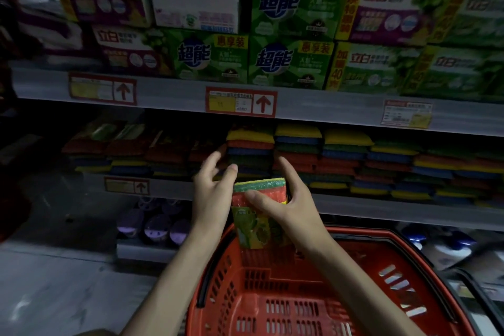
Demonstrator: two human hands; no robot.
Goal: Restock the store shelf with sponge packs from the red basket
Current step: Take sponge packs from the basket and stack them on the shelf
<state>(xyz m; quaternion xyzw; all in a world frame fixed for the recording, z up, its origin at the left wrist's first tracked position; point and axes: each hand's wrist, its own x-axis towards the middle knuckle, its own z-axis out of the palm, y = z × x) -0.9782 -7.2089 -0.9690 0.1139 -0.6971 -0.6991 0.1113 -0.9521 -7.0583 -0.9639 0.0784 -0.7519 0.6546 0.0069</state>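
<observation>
The right hand [289, 199] is pinching the multicoloured wrapped sponge pack [259, 215], the left hand [215, 185] lying spread beside it; it should be going level onto the stacked sponges [249, 150] at the shelf [381, 206] front edge.

Single view from a head-worn wide-angle camera. It faces forward and somewhat downward at the store shelf [327, 114], which stands close in front and spans the full frame width. The red basket [354, 236] lies nearest the lens, at lower right, seen from above. The frame margins are blurred.
</observation>
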